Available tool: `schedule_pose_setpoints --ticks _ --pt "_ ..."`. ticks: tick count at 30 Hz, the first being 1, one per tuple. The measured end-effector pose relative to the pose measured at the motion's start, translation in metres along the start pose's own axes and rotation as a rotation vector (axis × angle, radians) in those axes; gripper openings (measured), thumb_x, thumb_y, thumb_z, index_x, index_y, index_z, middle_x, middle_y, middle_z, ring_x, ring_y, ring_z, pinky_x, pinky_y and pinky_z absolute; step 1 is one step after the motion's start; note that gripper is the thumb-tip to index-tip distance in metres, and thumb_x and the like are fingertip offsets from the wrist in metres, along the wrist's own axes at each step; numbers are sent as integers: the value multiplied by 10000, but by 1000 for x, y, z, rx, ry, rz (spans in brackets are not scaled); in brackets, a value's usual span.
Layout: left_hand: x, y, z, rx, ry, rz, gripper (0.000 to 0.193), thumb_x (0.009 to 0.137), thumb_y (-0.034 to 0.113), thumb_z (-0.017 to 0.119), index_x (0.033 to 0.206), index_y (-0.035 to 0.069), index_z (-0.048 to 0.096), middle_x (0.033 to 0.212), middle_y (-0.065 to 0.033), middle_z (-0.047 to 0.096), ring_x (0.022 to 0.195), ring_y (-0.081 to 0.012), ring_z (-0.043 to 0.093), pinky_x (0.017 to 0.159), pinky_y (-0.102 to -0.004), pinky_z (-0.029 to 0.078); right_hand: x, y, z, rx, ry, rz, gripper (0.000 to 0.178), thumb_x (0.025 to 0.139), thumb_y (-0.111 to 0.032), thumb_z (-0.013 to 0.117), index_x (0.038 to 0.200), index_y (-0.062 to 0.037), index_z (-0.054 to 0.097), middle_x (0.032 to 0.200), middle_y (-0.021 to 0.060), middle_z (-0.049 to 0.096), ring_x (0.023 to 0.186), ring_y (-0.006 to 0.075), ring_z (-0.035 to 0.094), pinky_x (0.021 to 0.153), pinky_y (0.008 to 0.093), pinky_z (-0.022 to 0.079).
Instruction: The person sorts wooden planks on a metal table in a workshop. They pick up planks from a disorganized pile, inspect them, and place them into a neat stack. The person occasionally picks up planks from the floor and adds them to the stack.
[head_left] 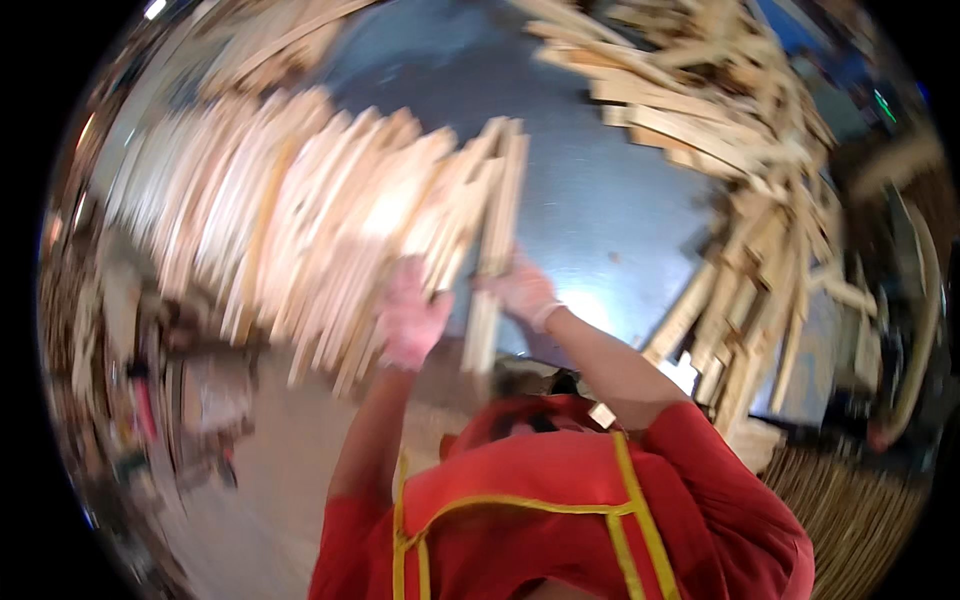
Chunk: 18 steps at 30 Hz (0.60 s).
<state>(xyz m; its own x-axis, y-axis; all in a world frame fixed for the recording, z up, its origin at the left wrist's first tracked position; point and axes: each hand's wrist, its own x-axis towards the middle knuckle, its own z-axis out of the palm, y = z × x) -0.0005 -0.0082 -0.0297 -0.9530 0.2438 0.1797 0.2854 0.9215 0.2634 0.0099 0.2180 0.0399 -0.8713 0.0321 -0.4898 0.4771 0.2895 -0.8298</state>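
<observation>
A row of pale wooden strips [350,210] lies side by side across the left and middle of the dark metal tabletop. My left hand [412,315], in a thin pinkish glove, rests flat at the near ends of the strips, its thumb held apart. At the row's right end, my right hand [522,292], gloved alike, closes around the edge of a wooden strip [505,215]. This strip stands slightly apart from the row, its near end pointing toward me. Motion blur hides whether the right hand grips one strip or two.
A jumbled heap of wooden pieces [690,110] covers the table's far right, and longer pieces [735,300] trail down its right side. More strips [290,50] lie at the far left. Bare dark tabletop [590,235] shows between row and heap. Bundled thin sticks [840,510] stand at lower right.
</observation>
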Motion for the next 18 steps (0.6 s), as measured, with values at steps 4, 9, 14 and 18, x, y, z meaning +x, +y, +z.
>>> schedule_pose_setpoints --ticks 4,9,14,18 --pt "27 0 12 91 14 253 684 925 445 702 1476 67 559 1536 -191 542 1463 -389 454 1194 -545 371 20 -6 17 -405 -106 -8 799 867 -493 738 1421 43 530 1311 313 684 1267 432 654 1071 460 516" --pt "51 49 -9 227 -166 266 792 903 420 727 1568 85 457 1589 -148 476 1517 -396 383 1239 -548 315 -13 17 -70 -226 -148 -122 641 908 -492 698 1375 -63 600 1348 216 701 1237 385 667 1039 422 523" --pt "47 50 -2 278 -197 255 832 885 372 759 1599 107 423 1656 -136 394 1557 -382 320 1266 -538 273 -86 100 -271 -639 988 -85 548 884 -376 717 1321 -49 670 1315 222 684 1228 384 659 1051 435 525" --pt "45 36 7 284 -154 256 874 875 338 772 1621 104 381 1668 -127 375 1558 -386 315 1270 -539 264 -169 171 -389 -953 1416 262 728 779 -361 830 1363 -28 552 1146 199 718 1109 400 685 948 494 561"
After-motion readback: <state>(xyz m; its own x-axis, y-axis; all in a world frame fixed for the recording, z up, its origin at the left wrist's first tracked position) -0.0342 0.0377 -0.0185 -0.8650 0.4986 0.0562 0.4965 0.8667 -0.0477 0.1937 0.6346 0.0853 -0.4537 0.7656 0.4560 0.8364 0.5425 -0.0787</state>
